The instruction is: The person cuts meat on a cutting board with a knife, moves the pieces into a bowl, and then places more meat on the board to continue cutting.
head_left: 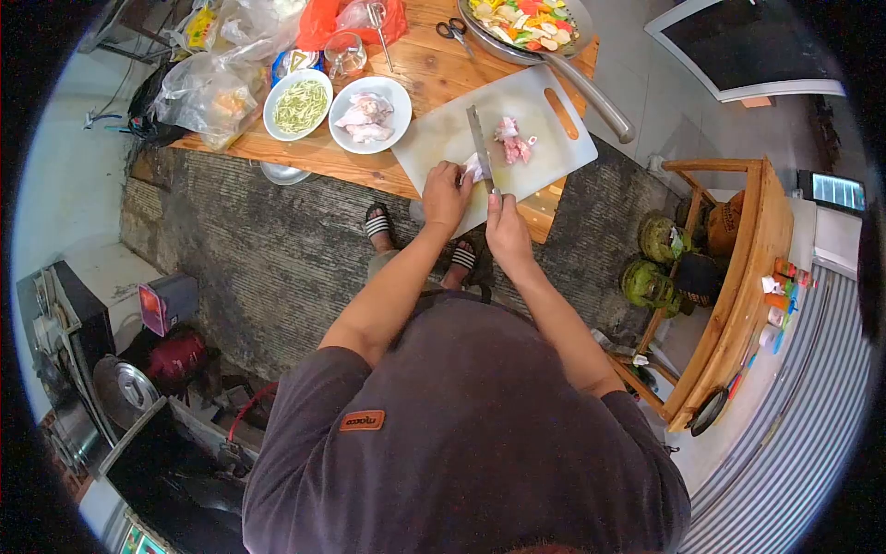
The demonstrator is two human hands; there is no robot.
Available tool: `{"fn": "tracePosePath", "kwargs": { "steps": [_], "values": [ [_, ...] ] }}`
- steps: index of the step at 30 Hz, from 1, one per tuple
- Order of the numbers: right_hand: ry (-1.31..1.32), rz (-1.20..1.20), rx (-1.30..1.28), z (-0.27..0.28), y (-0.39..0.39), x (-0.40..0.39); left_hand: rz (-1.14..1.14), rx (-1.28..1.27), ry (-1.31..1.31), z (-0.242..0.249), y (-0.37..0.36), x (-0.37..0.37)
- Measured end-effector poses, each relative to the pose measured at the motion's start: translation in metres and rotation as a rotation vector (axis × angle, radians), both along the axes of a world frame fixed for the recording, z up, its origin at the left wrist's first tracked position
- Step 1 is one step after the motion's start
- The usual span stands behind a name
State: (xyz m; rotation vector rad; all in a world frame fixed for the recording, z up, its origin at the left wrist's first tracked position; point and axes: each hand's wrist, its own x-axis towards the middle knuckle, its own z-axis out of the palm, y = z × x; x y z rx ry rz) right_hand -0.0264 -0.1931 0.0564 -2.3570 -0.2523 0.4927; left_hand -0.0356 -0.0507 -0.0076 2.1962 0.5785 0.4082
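Observation:
A knife [481, 148] is held by its handle in my right hand [507, 231], its blade pointing away from me over the white cutting board [432, 138]. Left of the blade, my left hand [446, 197] has its fingers closed on a piece of raw meat [472, 168] on the board. Cut meat pieces [513, 140] lie right of the blade. Beyond my left hand stands a white bowl of raw meat [366, 118], and beside it a bowl of pale green shreds [301, 106].
A pan of cut vegetables [526, 25] stands at the back, its handle [600, 103] reaching over the board's right side. Black scissors [452, 30], a glass [345, 55] and plastic bags [210, 92] lie farther back. A wooden shelf [729, 295] stands at the right.

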Motion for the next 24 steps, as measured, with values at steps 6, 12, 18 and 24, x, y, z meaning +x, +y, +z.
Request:
{"fn": "tracePosePath", "kwargs": {
  "steps": [6,12,18,24],
  "values": [
    [-0.048,-0.009,0.059,0.02,-0.001,0.008,-0.002,-0.002,-0.005,-0.003,0.0,0.001],
    [-0.126,-0.045,0.218,0.053,0.005,0.004,-0.003,-0.003,-0.013,-0.002,-0.001,0.001],
    [-0.034,-0.019,-0.09,-0.011,0.002,0.0,0.022,0.025,-0.038,0.002,0.0,0.008],
    [-0.019,-0.026,0.055,-0.013,-0.008,0.014,0.019,-0.022,0.04,-0.001,-0.002,0.004]
  ]
}}
